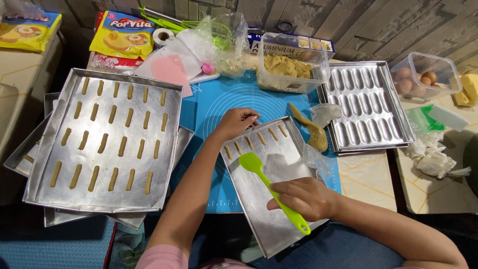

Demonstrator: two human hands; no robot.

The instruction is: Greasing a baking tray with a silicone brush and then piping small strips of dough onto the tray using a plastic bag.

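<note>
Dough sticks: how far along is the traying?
Done: the big tray on the left carries five full rows of dough sticks. In hand: the small tray has only one row along its top edge; the left hand rests at that row, and the right hand holds a green spatula. Left: most of that tray is bare, and the tub has dough inside.

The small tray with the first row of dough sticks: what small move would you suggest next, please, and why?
Probably start a second row: the small tray holds one row of dough sticks by the left hand, and the right hand holds the green spatula over bare metal.
</note>
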